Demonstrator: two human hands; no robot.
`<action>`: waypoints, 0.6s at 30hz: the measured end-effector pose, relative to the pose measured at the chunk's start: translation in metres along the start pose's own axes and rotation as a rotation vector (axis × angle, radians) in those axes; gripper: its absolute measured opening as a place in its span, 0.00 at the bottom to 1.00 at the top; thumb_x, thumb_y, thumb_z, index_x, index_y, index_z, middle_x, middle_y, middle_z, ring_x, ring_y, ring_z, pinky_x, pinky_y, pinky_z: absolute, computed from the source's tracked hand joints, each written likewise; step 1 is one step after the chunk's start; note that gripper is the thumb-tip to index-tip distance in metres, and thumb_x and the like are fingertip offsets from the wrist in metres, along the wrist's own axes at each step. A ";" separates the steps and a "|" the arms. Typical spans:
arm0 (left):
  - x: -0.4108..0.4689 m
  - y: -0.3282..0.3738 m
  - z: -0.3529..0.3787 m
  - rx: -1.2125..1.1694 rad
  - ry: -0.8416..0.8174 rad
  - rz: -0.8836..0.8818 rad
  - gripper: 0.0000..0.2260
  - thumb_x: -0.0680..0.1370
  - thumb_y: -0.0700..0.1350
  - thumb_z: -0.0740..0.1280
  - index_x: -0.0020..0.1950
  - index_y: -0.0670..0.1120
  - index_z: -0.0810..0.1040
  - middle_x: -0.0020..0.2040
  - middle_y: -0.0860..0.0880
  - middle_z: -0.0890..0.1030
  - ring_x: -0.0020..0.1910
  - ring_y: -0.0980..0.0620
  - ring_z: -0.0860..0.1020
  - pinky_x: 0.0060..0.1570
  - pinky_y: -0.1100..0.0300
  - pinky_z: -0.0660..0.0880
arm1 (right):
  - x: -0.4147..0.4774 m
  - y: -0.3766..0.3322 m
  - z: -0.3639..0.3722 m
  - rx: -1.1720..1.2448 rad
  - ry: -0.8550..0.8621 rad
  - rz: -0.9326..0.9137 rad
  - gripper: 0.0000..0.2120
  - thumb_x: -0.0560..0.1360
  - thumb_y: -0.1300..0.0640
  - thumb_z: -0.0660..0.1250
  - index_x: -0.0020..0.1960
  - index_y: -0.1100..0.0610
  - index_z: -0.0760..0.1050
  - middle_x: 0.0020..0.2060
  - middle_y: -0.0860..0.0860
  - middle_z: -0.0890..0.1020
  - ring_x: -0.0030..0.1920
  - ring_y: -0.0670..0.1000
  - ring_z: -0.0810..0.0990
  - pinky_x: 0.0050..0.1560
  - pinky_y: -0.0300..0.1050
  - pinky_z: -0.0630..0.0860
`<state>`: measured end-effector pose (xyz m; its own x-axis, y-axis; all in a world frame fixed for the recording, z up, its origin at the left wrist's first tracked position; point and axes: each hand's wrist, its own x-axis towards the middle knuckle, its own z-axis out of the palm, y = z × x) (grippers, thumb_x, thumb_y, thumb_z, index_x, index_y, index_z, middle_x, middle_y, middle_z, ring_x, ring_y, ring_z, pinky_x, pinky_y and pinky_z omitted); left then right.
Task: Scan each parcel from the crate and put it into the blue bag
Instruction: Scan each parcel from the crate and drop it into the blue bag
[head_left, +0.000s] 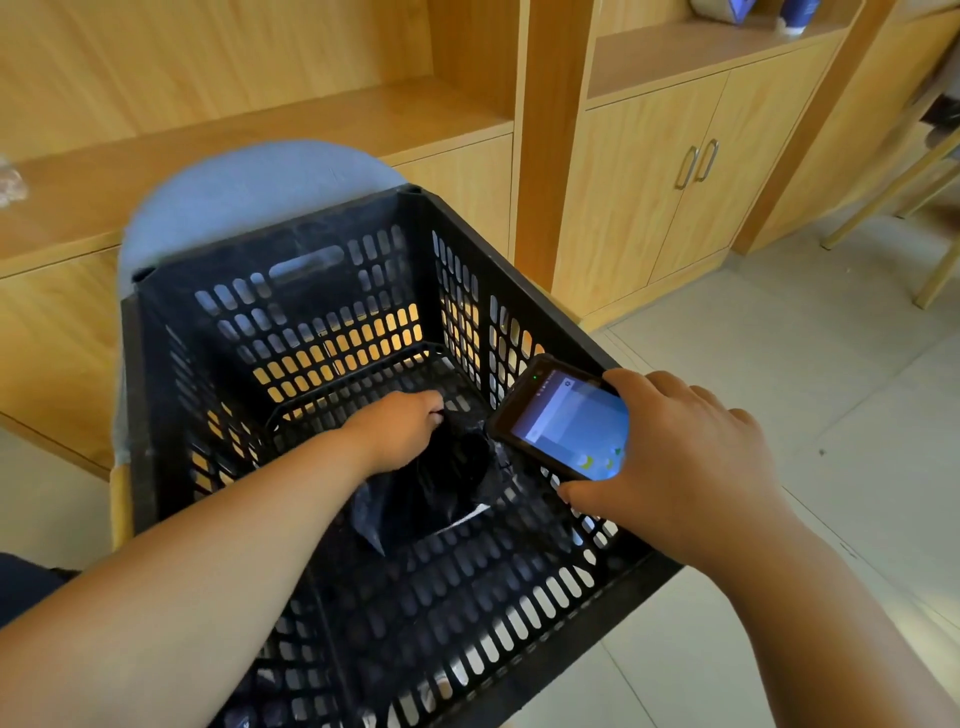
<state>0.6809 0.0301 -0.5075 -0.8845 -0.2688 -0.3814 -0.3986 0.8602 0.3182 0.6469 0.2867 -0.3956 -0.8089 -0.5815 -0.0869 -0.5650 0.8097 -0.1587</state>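
Left grip: your left grip (400, 426) is deep in the crate (519, 270), fingers clenched on the bunched top of the parcel (441, 483).
Parcel: black, glossy, crinkled plastic film, soft and baggy, spreading from your left grip toward you. A white label edge (467, 517) shows on its near side, print hidden.
Crate: rigid black plastic, squarish, with slotted walls and floor.
Right grip: your right grip (691, 457) grasps the scanner (566, 421), a flat dark slab with a lit blue screen. It is just right of your left grip, over the crate's right rim.
Room: open crate floor lies left of and beyond your left grip. Pale tiled floor (779, 364) lies right of your right grip.
Writing: the screen text is too blurred to read.
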 end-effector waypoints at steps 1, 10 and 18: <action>0.002 -0.002 -0.004 -0.033 -0.036 -0.017 0.08 0.83 0.46 0.56 0.46 0.47 0.70 0.42 0.49 0.75 0.45 0.47 0.74 0.42 0.55 0.69 | 0.000 0.000 0.000 0.003 -0.003 -0.001 0.42 0.65 0.31 0.67 0.72 0.45 0.56 0.58 0.46 0.72 0.56 0.50 0.72 0.52 0.46 0.70; -0.003 0.002 0.027 -0.077 0.067 -0.264 0.18 0.83 0.51 0.55 0.70 0.45 0.66 0.64 0.43 0.74 0.61 0.43 0.73 0.60 0.50 0.72 | -0.001 -0.001 0.001 0.009 -0.003 0.000 0.41 0.65 0.32 0.68 0.72 0.45 0.57 0.59 0.46 0.72 0.55 0.50 0.72 0.52 0.46 0.70; -0.014 0.027 0.061 0.196 -0.294 -0.311 0.51 0.70 0.67 0.67 0.77 0.56 0.34 0.77 0.38 0.47 0.72 0.33 0.60 0.67 0.42 0.66 | -0.001 -0.003 -0.001 0.006 -0.013 0.004 0.41 0.67 0.31 0.67 0.73 0.46 0.56 0.61 0.46 0.72 0.58 0.50 0.72 0.54 0.47 0.69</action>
<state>0.6973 0.0837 -0.5462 -0.6132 -0.4167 -0.6711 -0.5553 0.8316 -0.0089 0.6494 0.2853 -0.3936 -0.8088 -0.5795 -0.1001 -0.5611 0.8114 -0.1638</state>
